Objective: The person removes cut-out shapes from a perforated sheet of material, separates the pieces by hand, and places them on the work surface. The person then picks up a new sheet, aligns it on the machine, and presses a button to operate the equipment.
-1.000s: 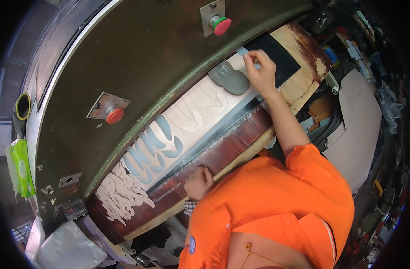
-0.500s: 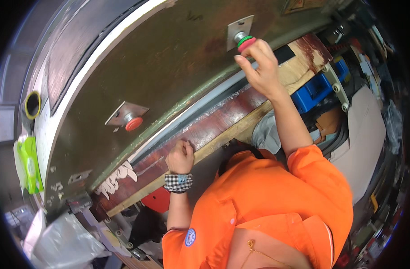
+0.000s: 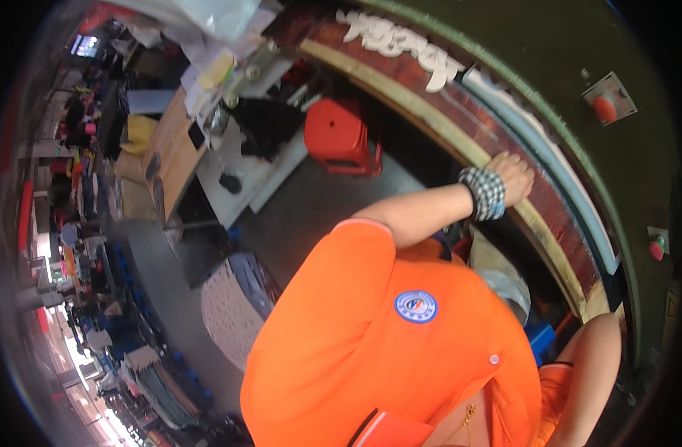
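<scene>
- Near right: the right arm shows; its hand is out of view.
- Left hand point(image 3: 511, 179): on the red-brown board's point(image 3: 471, 119) near edge; whether it grips anything cannot be told.
- Right of it: pale sheet point(image 3: 577, 197).
- Far: white pieces point(image 3: 400, 45).

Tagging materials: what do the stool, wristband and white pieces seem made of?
Stool: probably moulded plastic, from its smooth, slightly shiny red surface. Wristband: likely matte cloth, gathered in folds. White pieces: matte, thin, flat; perhaps leather or foam, unclear.
</scene>
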Demonstrator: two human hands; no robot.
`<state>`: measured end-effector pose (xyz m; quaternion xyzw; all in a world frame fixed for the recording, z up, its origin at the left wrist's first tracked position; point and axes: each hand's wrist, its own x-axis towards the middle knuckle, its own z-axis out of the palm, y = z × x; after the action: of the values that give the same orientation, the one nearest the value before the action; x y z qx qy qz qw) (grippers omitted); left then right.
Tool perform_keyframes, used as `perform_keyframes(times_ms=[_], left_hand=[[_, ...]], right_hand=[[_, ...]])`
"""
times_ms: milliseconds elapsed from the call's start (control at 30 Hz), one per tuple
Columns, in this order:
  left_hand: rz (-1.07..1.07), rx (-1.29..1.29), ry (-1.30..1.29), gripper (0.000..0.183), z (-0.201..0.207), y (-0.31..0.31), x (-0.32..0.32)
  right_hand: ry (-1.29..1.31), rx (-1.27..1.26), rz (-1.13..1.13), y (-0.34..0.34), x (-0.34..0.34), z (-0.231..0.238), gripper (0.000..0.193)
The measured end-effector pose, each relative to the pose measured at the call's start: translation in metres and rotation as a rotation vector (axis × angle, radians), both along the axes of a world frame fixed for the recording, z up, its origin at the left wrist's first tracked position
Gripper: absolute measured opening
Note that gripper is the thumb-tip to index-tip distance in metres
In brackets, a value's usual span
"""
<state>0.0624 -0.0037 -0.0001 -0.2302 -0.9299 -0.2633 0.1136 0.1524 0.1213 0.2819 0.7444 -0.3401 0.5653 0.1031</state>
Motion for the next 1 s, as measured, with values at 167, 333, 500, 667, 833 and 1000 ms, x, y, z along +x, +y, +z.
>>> perform_keyframes(times_ms=[167,333,500,667,833,1000], left_hand=[[-0.031,0.020,0.037,0.018,-0.037,-0.003,-0.080],[-0.070,0.024,0.024,0.018,-0.050,-0.031,-0.033],[-0.094,0.021,0.030,0.019,-0.024,-0.022,-0.012],[-0.047,0.089,0.061,0.019,-0.006,-0.012,0.000],[0.016,0.070,0.064,0.018,-0.024,-0.033,0.045],[0.071,0.123,0.181,0.020,-0.011,-0.021,0.061]], right_hand=[[-0.006,0.044,0.221,-0.036,-0.046,-0.019,0.016],[0.003,0.049,0.292,-0.066,-0.013,-0.023,0.017],[0.011,0.088,0.328,-0.068,0.008,0.005,0.019],[0.001,0.127,0.423,-0.055,0.008,0.036,0.020],[0.008,0.117,0.528,-0.050,0.030,0.030,0.022],[-0.007,0.085,0.637,-0.033,0.030,0.039,0.023]])
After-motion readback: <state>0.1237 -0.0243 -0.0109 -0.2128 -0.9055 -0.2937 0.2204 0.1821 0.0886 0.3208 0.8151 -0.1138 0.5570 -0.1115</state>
